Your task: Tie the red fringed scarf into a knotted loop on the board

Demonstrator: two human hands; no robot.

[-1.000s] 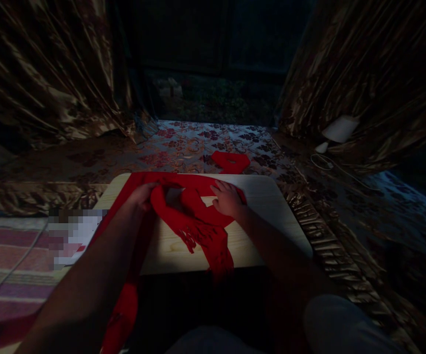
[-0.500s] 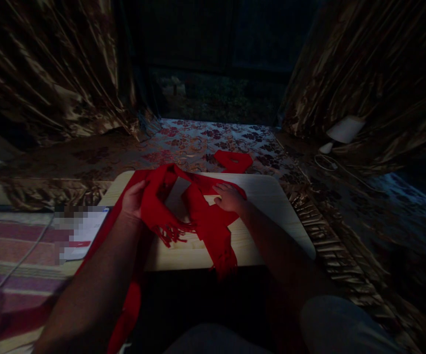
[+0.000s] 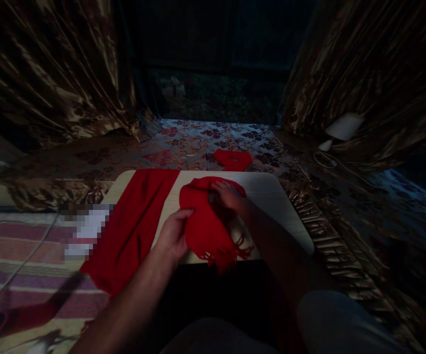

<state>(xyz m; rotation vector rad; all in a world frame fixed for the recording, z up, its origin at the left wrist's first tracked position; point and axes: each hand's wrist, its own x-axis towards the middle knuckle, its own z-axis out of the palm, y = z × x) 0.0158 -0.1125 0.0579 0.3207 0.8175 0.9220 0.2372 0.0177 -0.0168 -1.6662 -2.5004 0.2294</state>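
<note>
A red scarf with a fringed end lies folded over in the middle of a pale wooden table, its fringe reaching the near edge. My left hand grips its left side, thumb on top and the other fingers hidden. Toward the far side of the folds, my right hand rests on the fabric with fingers stretched out. A wide length of red cloth runs down the table's left side and over its edge; whether it joins the scarf I cannot tell.
Behind the table, a red fabric piece with a hole lies on a patterned cover. A small white lamp with a cord stands at right. On the striped cloth at left are a red cylindrical thing and a cable.
My left hand has moved right, carrying the fringed end over onto the middle folds. The red cloth at left now lies spread flatter. My right hand has stayed nearly in place.
</note>
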